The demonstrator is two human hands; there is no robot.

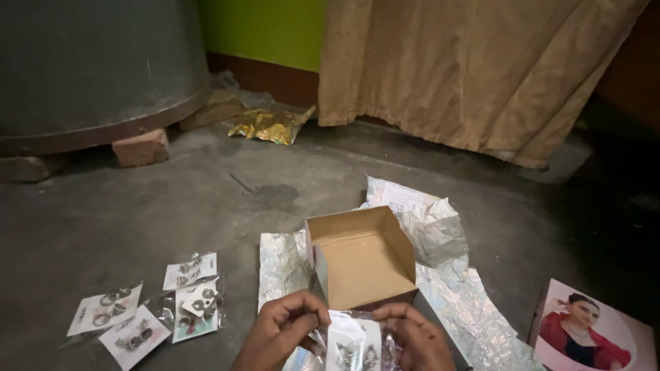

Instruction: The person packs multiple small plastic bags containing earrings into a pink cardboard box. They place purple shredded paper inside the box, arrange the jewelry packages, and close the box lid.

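My left hand (pixel 283 330) and my right hand (pixel 416 338) together hold a small clear packet with a white card of earrings (pixel 354 343) at the bottom edge of the view. Just beyond them an open brown cardboard box (pixel 361 257) lies on its side, its opening facing me, on a sheet of crinkled silver wrapping (pixel 447 275). Several more earring packets (pixel 148 309) lie spread on the grey floor to the left of my left hand.
A pink printed box with a picture of a person (pixel 591 333) sits at the lower right. A large dark metal drum (pixel 89 69) rests on bricks (pixel 141 148) at the back left. Gold foil wrappers (pixel 268 125) lie near the green wall, and a tan curtain (pixel 481 69) hangs behind.
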